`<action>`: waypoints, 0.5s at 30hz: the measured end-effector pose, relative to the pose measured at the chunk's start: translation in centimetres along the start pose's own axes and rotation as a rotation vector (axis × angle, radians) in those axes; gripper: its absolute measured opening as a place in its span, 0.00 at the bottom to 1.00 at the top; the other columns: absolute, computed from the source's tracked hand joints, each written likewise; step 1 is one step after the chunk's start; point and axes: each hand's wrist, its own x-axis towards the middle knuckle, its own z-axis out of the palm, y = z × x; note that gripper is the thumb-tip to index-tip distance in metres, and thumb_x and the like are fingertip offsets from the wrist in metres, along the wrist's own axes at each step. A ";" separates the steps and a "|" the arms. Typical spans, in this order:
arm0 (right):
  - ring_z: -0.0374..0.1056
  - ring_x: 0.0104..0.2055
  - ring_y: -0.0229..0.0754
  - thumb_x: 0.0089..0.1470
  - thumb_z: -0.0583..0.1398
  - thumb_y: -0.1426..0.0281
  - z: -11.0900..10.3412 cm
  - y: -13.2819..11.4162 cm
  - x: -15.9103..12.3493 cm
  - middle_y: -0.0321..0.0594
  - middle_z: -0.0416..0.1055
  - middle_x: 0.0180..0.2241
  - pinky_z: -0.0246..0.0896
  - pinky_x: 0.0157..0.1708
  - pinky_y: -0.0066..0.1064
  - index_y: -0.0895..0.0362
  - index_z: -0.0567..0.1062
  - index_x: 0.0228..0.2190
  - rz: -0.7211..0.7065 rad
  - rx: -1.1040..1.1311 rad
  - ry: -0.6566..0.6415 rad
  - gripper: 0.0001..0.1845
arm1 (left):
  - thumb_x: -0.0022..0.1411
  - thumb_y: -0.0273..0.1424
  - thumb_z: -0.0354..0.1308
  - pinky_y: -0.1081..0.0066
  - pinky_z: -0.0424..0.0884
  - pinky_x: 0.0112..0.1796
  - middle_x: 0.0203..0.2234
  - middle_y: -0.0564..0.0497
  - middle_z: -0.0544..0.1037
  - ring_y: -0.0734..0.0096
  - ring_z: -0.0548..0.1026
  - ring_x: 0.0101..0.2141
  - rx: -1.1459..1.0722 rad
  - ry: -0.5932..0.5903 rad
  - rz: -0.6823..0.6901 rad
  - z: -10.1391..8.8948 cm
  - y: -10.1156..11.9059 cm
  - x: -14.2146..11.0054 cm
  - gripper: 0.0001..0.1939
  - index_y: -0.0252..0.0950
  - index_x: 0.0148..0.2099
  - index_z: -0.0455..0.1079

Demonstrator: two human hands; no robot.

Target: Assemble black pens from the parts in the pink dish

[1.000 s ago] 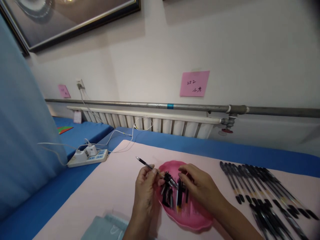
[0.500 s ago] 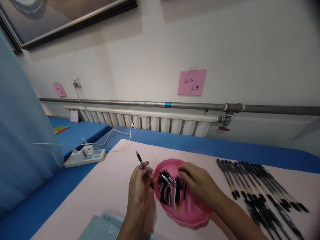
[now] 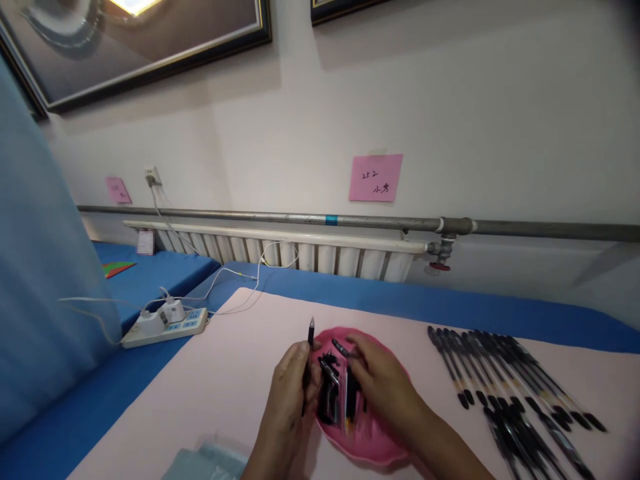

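My left hand [image 3: 290, 383] is closed around a black pen [image 3: 311, 333], whose bare tip points up and away from me. To its right, my right hand [image 3: 383, 373] pinches a small dark piece that looks like a pen cap [image 3: 341, 347], held above the pink scalloped plate [image 3: 377, 457]. On that plate lie black pen caps [image 3: 327, 397] and thin pen refills [image 3: 346, 423], partly covered by my right hand. Both hands are close together over the plate's far half.
Rows of capped black pens [image 3: 495, 363] lie on the pink sheet [image 3: 240, 353] at right, with a looser pile [image 3: 525, 433] nearer me. A folded grey-blue cloth [image 3: 205, 463] sits at the front. A power strip [image 3: 175, 327] with white cables stands at left; a radiator [image 3: 320, 260] runs behind.
My right hand has lifted a dark cap-like piece from the plate and brought it left. My left hand has moved right and turned the pen more upright.
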 end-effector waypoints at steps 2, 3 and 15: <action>0.67 0.27 0.39 0.46 0.59 0.68 -0.6 -0.7 0.5 0.35 0.72 0.27 0.60 0.29 0.31 0.54 0.72 0.39 0.204 0.412 0.044 0.14 | 0.57 0.45 0.50 0.78 0.43 0.15 0.13 0.60 0.59 0.85 0.50 0.13 0.037 -0.059 -0.029 0.3 -0.1 -0.2 0.17 0.34 0.32 0.63; 0.66 0.26 0.38 0.44 0.61 0.68 -0.9 -1.0 0.7 0.35 0.71 0.25 0.61 0.28 0.30 0.55 0.73 0.38 0.294 0.609 0.048 0.15 | 0.57 0.45 0.51 0.78 0.43 0.15 0.13 0.60 0.60 0.85 0.49 0.13 0.057 -0.087 -0.042 0.5 -0.3 -0.2 0.17 0.34 0.31 0.63; 0.66 0.29 0.33 0.38 0.69 0.71 -0.2 -2.3 0.6 0.33 0.73 0.29 0.60 0.29 0.24 0.57 0.75 0.31 0.436 1.255 0.126 0.14 | 0.52 0.50 0.54 0.78 0.40 0.14 0.11 0.60 0.60 0.85 0.48 0.10 0.126 -0.181 -0.148 0.9 -1.2 -0.2 0.22 0.34 0.35 0.67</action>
